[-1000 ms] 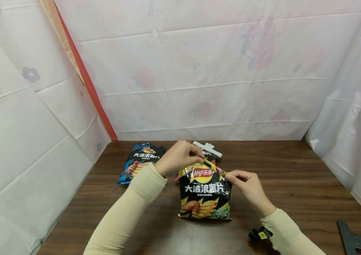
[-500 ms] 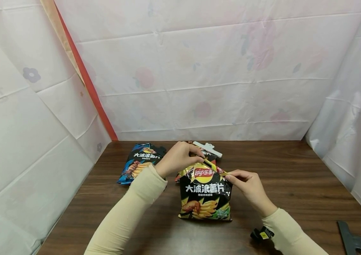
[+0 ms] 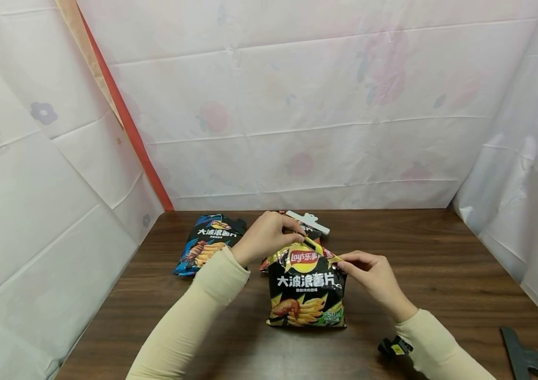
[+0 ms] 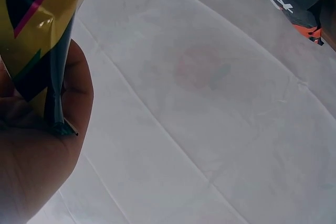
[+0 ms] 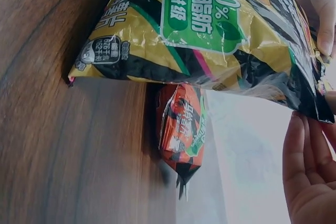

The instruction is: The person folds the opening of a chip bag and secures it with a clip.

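A yellow-and-black bag of potato chips [image 3: 304, 295] stands upright on the table, its printed front toward me. My left hand [image 3: 266, 237] pinches the left end of its top edge, and my right hand [image 3: 375, 279] pinches the right end. Between them the yellow top edge looks creased and bent. In the left wrist view, the bag's side [image 4: 37, 30] rises from my curled left hand [image 4: 42, 161]. The right wrist view has the bag [image 5: 199, 30] from its side, with my right hand [image 5: 310, 166] gripping a top corner.
Behind the held bag lies a red chip bag [image 5: 181, 124] with a white clip [image 3: 309, 221] on it. A blue chip bag [image 3: 207, 245] with a dark clip lies to the left. A loose dark grey clip [image 3: 520, 353] rests at the table's right front.
Both hands keep their pinch on the bag's top edge, and the bag stays nearly in place. My right forearm has shifted slightly to the right.
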`<state>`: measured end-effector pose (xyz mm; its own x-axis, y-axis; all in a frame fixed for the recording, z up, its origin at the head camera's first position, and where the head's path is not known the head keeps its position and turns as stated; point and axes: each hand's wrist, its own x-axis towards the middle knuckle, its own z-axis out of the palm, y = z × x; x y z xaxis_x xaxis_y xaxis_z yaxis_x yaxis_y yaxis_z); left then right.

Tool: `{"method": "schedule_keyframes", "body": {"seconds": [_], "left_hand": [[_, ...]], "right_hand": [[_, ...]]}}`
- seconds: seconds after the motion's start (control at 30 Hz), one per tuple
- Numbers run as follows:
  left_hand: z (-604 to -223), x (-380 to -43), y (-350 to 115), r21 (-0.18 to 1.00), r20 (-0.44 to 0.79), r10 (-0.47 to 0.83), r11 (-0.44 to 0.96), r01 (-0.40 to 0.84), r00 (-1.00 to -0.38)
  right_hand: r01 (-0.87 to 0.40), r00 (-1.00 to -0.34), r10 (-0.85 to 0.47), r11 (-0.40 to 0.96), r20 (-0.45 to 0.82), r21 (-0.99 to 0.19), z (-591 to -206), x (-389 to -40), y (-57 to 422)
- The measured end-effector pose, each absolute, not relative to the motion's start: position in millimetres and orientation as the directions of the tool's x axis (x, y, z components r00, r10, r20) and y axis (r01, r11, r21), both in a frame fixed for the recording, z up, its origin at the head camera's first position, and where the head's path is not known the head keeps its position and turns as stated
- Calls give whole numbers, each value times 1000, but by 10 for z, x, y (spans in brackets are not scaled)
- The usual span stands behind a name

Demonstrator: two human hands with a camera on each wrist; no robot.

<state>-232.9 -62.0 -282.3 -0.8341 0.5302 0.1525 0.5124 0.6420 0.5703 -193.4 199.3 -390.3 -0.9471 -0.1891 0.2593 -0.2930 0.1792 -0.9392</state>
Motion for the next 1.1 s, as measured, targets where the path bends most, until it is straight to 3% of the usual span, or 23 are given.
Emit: {"method": "schedule_keyframes", "body": {"seconds": [0.5,0.83,1.1], "left_hand": [[-2831,-2320,-638,587,159,518,635,502,-840],[-2843,-2324,-617,588,172,531,621,519,-830],[-2842,-2332,-616,582,170,529,627,518,-832]], "right_hand": [[-371,-926,-165,231,339,-900,-3791,-1920,2444],[-418,-890,-69,522,451,-744,-3795,-1903,2915],[-350,-857,13,720,515,-599,-3785,-1865,3255]]}}
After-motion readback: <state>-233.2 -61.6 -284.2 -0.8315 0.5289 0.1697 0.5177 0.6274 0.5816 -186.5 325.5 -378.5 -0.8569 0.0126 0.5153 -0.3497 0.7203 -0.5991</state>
